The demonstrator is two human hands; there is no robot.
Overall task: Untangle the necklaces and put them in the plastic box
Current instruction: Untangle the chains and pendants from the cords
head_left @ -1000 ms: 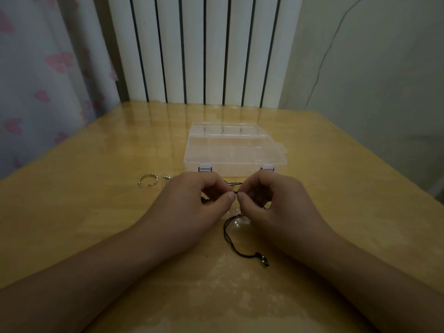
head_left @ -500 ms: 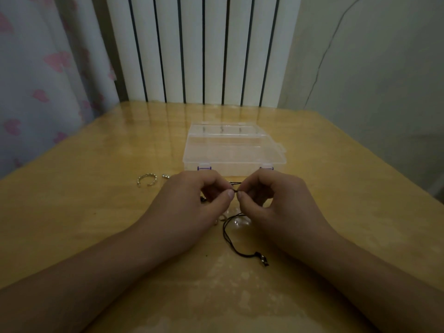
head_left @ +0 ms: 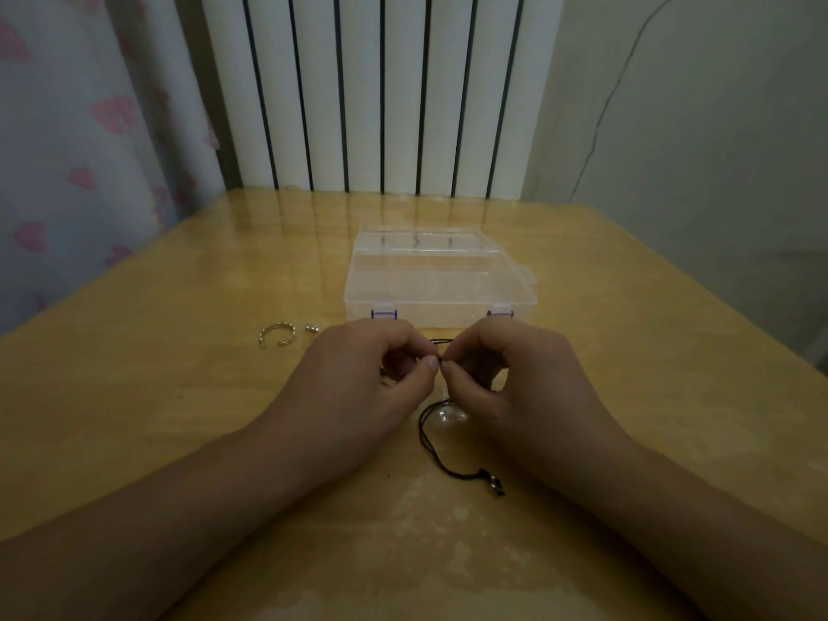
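dim light falls on a glossy wooden desk [head_left: 134,441] pushed up against a white ribbed radiator [head_left: 381,91], with a heart-print curtain [head_left: 80,150] off to the left, and that gloom is your first hazard: the black necklace cord [head_left: 428,434] is thin and hard to read against the shine. your left hand [head_left: 358,396] and right hand [head_left: 515,387] meet thumb to thumb just in front of the plastic box [head_left: 439,280], each grip pinched together on the cord at what looks like the knot; what lies under your curled fingers is hidden, so i cannot tell how many strands you are holding. one loop trails back toward you on the desk and ends in a small dark clasp [head_left: 495,486]. if you pull the two pinches straight apart, you will likely cinch the tangle tighter rather than open it, and a thin cord or its clasp could give way. if your fingertips slip, the strands may drop and re-cross. the box appears to have its lid shut, so you will need a free hand to open it, and letting go too soon could let the cords knot again. mind your left wrist too: a sweep could knock the silver ring [head_left: 277,333] and the small bead [head_left: 311,328] beside it.
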